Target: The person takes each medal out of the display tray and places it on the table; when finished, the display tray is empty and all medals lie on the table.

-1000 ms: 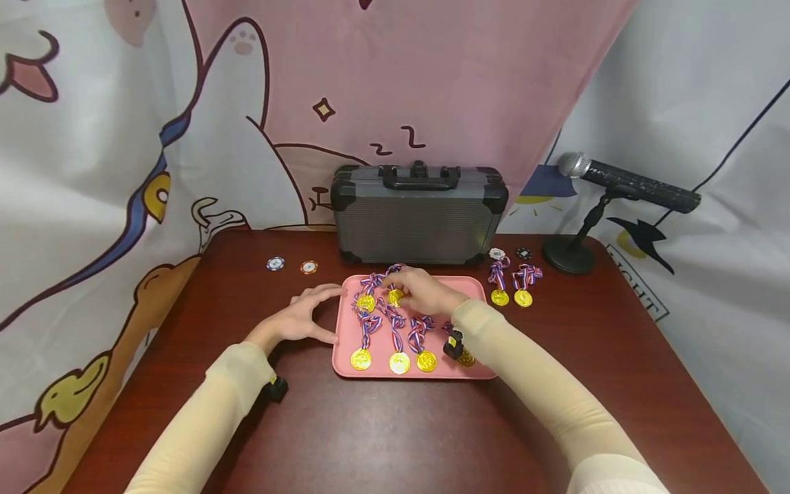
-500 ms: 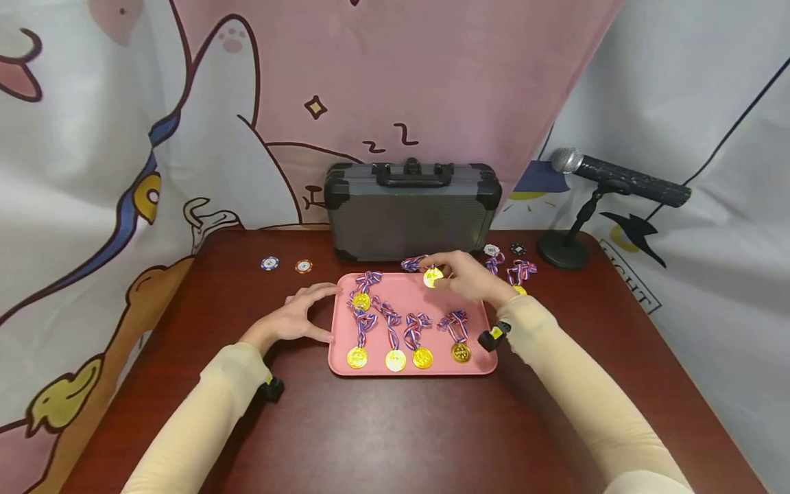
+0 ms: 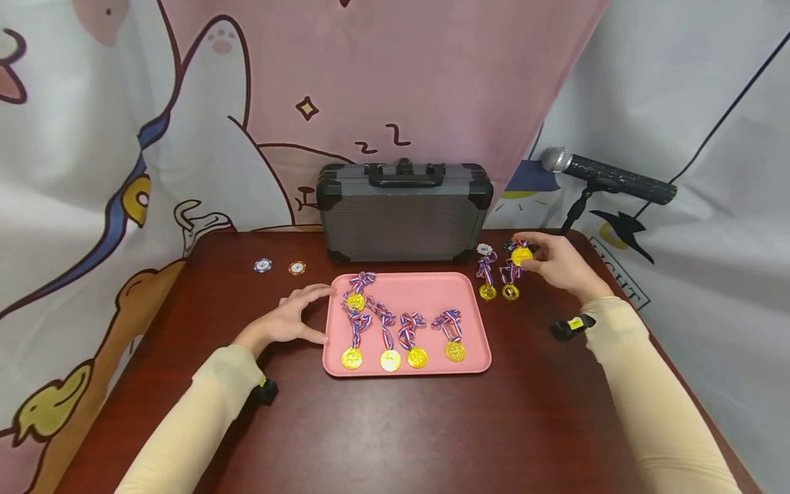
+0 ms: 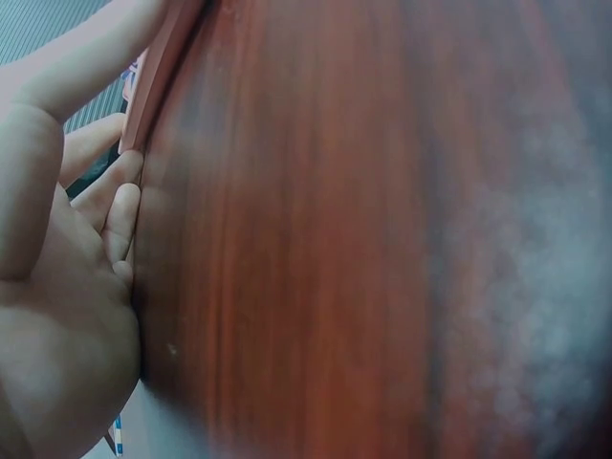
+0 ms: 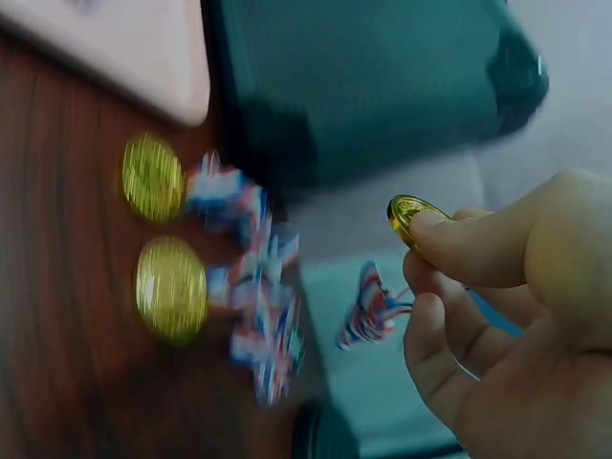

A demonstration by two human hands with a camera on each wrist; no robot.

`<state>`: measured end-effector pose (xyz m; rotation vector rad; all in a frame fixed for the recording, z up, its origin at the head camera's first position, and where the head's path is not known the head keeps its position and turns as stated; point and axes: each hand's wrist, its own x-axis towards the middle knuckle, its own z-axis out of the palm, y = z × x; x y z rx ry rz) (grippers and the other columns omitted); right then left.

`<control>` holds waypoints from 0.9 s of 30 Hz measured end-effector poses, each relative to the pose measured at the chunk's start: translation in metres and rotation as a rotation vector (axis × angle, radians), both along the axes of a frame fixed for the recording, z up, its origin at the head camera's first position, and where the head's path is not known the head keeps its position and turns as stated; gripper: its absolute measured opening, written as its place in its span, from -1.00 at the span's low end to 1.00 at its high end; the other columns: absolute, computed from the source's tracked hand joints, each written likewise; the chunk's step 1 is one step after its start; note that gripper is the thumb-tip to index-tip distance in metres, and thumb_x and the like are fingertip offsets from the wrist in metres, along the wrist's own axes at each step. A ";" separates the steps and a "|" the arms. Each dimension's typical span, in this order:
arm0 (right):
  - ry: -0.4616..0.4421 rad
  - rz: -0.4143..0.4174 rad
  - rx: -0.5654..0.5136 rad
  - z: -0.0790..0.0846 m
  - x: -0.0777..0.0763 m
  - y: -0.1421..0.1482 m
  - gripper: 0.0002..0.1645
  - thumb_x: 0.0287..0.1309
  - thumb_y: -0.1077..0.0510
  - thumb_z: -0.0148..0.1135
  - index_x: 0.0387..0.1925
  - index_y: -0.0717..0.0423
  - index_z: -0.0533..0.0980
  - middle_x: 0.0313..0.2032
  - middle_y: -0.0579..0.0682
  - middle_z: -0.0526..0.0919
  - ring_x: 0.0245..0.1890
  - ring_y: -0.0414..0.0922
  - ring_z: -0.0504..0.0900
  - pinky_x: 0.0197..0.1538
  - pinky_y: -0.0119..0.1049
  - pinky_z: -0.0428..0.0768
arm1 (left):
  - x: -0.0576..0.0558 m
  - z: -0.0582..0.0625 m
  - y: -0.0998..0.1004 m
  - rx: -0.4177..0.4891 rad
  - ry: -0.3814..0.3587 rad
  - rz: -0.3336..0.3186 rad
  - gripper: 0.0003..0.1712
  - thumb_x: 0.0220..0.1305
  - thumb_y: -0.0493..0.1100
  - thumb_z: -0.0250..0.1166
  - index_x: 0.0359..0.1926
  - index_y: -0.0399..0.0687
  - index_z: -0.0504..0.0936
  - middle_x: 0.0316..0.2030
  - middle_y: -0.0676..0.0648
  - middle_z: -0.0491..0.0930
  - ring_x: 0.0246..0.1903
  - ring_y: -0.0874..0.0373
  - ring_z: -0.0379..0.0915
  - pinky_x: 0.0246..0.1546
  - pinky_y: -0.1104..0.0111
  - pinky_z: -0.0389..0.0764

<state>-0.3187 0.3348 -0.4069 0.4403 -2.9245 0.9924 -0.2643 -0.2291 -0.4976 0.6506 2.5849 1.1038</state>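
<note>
My right hand (image 3: 561,264) pinches a gold medal (image 3: 522,256) between thumb and fingers, raised above the table's back right. In the right wrist view, its red, white and blue ribbon (image 5: 368,311) hangs free. Just below and to its left, two more medals, a left one (image 3: 487,292) and a right one (image 3: 510,292), lie on the table with their ribbons. My left hand (image 3: 284,319) touches the left edge of a pink tray (image 3: 426,291) with thumb and fingers spread. Several gold medals with bunched ribbons lie on that tray, such as a front one (image 3: 390,360).
A grey case (image 3: 404,226) stands behind the tray. A microphone (image 3: 611,177) on a stand is at the back right, its base hidden by my hand. A blue-and-white poker chip (image 3: 262,265) and an orange one (image 3: 297,267) lie back left; a white chip (image 3: 484,249) lies right of the case.
My right hand has lifted one medal from the tray's back row and carried it right, past the tray, over the two medals on the table. My left hand has stayed at the tray's edge.
</note>
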 end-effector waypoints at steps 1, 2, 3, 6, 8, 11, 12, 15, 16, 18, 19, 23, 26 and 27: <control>-0.005 -0.021 0.012 -0.002 0.000 0.008 -0.37 0.36 0.30 0.36 0.43 0.14 0.47 0.01 0.23 0.67 -0.34 0.03 0.51 -0.43 -0.24 0.46 | 0.000 0.000 0.000 0.002 0.000 -0.001 0.21 -0.06 0.19 0.70 0.58 0.14 0.32 0.59 -0.17 0.15 0.53 -0.30 -0.03 0.36 -0.43 -0.15; -0.013 -0.041 0.018 -0.006 0.000 0.015 -0.37 0.36 0.31 0.35 0.43 0.14 0.47 0.02 0.24 0.66 -0.35 0.04 0.51 -0.44 -0.23 0.46 | 0.000 0.000 -0.001 0.006 -0.001 -0.003 0.21 -0.05 0.19 0.70 0.58 0.13 0.32 0.59 -0.17 0.15 0.53 -0.31 -0.04 0.36 -0.44 -0.16; -0.023 -0.051 0.030 -0.009 0.001 0.021 -0.36 0.36 0.32 0.34 0.43 0.16 0.46 0.03 0.26 0.65 -0.35 0.04 0.51 -0.44 -0.22 0.46 | 0.000 -0.001 -0.001 0.006 0.002 -0.005 0.21 -0.05 0.18 0.70 0.58 0.13 0.31 0.58 -0.17 0.15 0.52 -0.31 -0.03 0.35 -0.44 -0.16; -0.062 -0.051 0.058 -0.024 0.002 0.037 -0.35 0.33 0.37 0.34 0.42 0.21 0.45 0.13 0.31 0.61 -0.32 0.06 0.54 -0.41 -0.21 0.50 | 0.000 -0.002 -0.001 0.004 0.002 -0.009 0.20 -0.05 0.18 0.69 0.59 0.13 0.31 0.58 -0.16 0.16 0.52 -0.32 -0.03 0.35 -0.44 -0.15; -0.082 -0.029 0.076 -0.035 0.003 0.044 -0.35 0.30 0.39 0.35 0.40 0.25 0.46 0.20 0.35 0.58 -0.29 0.06 0.57 -0.36 -0.21 0.55 | 0.000 -0.003 -0.002 0.003 0.001 -0.009 0.20 -0.04 0.19 0.69 0.59 0.14 0.31 0.58 -0.16 0.16 0.52 -0.32 -0.03 0.35 -0.45 -0.15; -0.089 0.018 0.120 -0.050 0.003 0.049 -0.37 0.25 0.40 0.40 0.35 0.25 0.51 0.20 0.36 0.59 -0.28 0.03 0.63 -0.25 -0.17 0.62 | 0.000 -0.003 -0.001 0.006 -0.001 -0.007 0.20 -0.04 0.19 0.69 0.59 0.14 0.31 0.58 -0.15 0.16 0.53 -0.33 -0.05 0.35 -0.46 -0.17; -0.085 0.028 0.139 -0.055 0.003 0.049 -0.38 0.24 0.38 0.43 0.33 0.24 0.53 0.21 0.36 0.59 -0.27 0.03 0.64 -0.20 -0.13 0.64 | 0.000 -0.002 -0.001 0.008 -0.002 -0.006 0.20 -0.04 0.18 0.69 0.59 0.14 0.31 0.58 -0.15 0.16 0.53 -0.33 -0.05 0.35 -0.47 -0.18; -0.067 0.043 0.180 -0.063 0.003 0.049 -0.42 0.22 0.34 0.47 0.27 0.21 0.57 0.17 0.32 0.62 -0.25 0.02 0.65 -0.11 -0.04 0.65 | 0.000 -0.002 -0.001 0.013 0.000 -0.004 0.20 -0.05 0.18 0.70 0.59 0.14 0.32 0.58 -0.15 0.16 0.53 -0.34 -0.06 0.35 -0.48 -0.21; -0.065 0.042 0.191 -0.065 0.004 0.049 -0.43 0.22 0.33 0.48 0.26 0.20 0.58 0.16 0.31 0.63 -0.24 0.03 0.65 -0.09 0.00 0.65 | 0.000 -0.002 -0.001 0.013 -0.001 -0.003 0.20 -0.05 0.18 0.70 0.59 0.14 0.32 0.59 -0.15 0.16 0.54 -0.34 -0.06 0.35 -0.49 -0.21; -0.068 0.035 0.203 -0.065 0.004 0.047 -0.43 0.22 0.32 0.48 0.26 0.19 0.58 0.14 0.30 0.64 -0.20 0.05 0.65 -0.04 0.07 0.65 | 0.000 -0.002 -0.001 0.013 -0.003 -0.001 0.20 -0.05 0.18 0.70 0.59 0.14 0.32 0.59 -0.15 0.15 0.54 -0.33 -0.07 0.35 -0.49 -0.22; -0.070 0.035 0.205 -0.064 0.005 0.046 -0.43 0.22 0.33 0.48 0.26 0.19 0.58 0.13 0.29 0.64 -0.18 0.07 0.65 -0.02 0.10 0.65 | 0.000 -0.002 -0.001 0.012 -0.003 0.001 0.20 -0.05 0.18 0.70 0.59 0.15 0.31 0.59 -0.14 0.15 0.54 -0.33 -0.08 0.35 -0.49 -0.23; -0.083 0.037 0.230 -0.061 0.005 0.041 -0.42 0.21 0.33 0.48 0.27 0.20 0.57 0.10 0.30 0.65 -0.13 0.11 0.63 0.05 0.20 0.62 | 0.000 -0.001 -0.001 0.010 -0.011 0.004 0.20 -0.05 0.18 0.69 0.59 0.16 0.31 0.59 -0.14 0.14 0.55 -0.33 -0.09 0.36 -0.49 -0.23; -0.090 0.041 0.245 -0.061 0.004 0.041 -0.41 0.21 0.33 0.48 0.27 0.21 0.56 0.09 0.31 0.64 -0.11 0.13 0.62 0.07 0.22 0.61 | -0.001 -0.002 -0.001 0.002 -0.005 0.002 0.20 -0.05 0.19 0.69 0.59 0.15 0.31 0.59 -0.15 0.15 0.54 -0.32 -0.07 0.36 -0.47 -0.19; -0.090 0.043 0.246 -0.061 0.004 0.041 -0.41 0.22 0.33 0.48 0.28 0.21 0.56 0.10 0.31 0.64 -0.10 0.13 0.63 0.08 0.22 0.61 | -0.001 -0.002 -0.001 0.001 -0.003 0.002 0.20 -0.05 0.18 0.69 0.59 0.15 0.31 0.59 -0.15 0.15 0.54 -0.32 -0.06 0.36 -0.47 -0.18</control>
